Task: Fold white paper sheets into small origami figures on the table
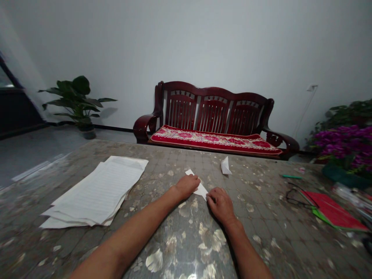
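A small piece of folded white paper [200, 190] lies on the patterned table in front of me. My left hand [187, 186] rests over its middle, fingers curled and pressed down on it, so that part is hidden. At the paper's near right corner, my right hand [221, 204] has its thumb and fingertips closed on the edge. Just beyond, to the right, a folded white paper shape [225, 166] stands with a pointed top, touched by neither hand. On the left side lies a loose stack of lined paper sheets [100, 192].
A green pen [291, 176], black-framed glasses [300, 200] and a red notebook [334, 209] lie at the right, near purple flowers [345, 145]. Behind the table [162, 244] stands a dark wooden bench [213, 112] with a red cushion. A potted plant [77, 99] stands back left.
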`<state>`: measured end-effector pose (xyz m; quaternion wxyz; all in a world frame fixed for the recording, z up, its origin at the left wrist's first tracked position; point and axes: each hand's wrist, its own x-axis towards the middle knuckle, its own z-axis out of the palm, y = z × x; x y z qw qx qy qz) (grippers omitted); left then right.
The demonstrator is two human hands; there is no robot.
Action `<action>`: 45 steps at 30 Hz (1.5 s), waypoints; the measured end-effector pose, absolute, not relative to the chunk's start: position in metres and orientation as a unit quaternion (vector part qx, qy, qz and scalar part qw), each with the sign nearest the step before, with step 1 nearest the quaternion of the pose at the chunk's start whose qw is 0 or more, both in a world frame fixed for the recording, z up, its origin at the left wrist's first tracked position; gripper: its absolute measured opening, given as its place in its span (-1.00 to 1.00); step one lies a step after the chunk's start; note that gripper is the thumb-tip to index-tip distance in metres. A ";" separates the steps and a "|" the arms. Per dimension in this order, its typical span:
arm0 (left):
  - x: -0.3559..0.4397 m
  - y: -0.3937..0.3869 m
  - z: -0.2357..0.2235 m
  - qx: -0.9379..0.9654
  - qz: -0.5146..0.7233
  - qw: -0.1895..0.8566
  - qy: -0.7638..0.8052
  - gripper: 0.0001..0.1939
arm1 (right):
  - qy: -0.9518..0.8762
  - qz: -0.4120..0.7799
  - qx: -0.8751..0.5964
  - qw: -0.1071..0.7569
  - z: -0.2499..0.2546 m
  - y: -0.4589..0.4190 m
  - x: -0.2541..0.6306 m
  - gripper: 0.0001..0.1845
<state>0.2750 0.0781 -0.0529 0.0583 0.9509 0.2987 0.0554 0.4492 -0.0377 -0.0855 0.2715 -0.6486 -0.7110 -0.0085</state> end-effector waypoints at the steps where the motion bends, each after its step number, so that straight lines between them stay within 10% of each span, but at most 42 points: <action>1: 0.277 0.081 -0.053 0.953 0.056 0.059 0.292 -0.90 | -0.710 -0.009 -0.650 0.270 -0.085 -0.037 0.449 -0.84; 7: 0.276 0.102 -0.053 0.969 0.045 0.073 0.232 -0.53 | -0.704 0.003 -0.652 0.280 -0.086 -0.037 0.449 -0.85; 22: 0.283 0.089 -0.037 0.938 0.044 -0.001 0.344 -0.72 | -0.695 0.000 -0.662 0.281 -0.086 -0.037 0.445 -0.87; 34: 0.263 0.090 -0.043 0.952 -0.021 0.100 0.288 -0.36 | -0.665 0.050 -0.666 0.335 -0.087 -0.037 0.447 -0.82; 45: 0.263 0.080 -0.048 0.931 0.046 0.074 0.353 -0.80 | -0.725 -0.032 -0.616 0.307 -0.072 -0.046 0.438 -0.51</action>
